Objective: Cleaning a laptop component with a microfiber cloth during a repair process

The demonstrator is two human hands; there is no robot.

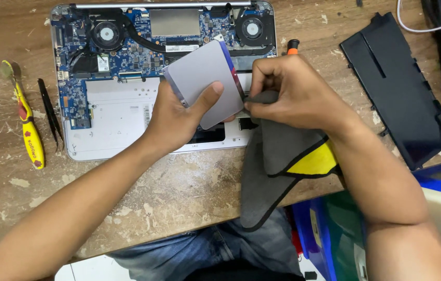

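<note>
One grey cloth [272, 156], two hands, one trackpad [205, 78].

Two fans [107, 34], one cloth [275, 161]

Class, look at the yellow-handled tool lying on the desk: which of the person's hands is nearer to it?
Left. The left hand holds the grey panel over the laptop, right of the yellow tool; the right hand is farther right, holding the cloth.

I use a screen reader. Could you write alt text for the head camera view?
The left hand holds a grey flat panel while the right hand presses a grey-and-yellow cloth against its edge, above an opened laptop on a worn wooden table.
</note>
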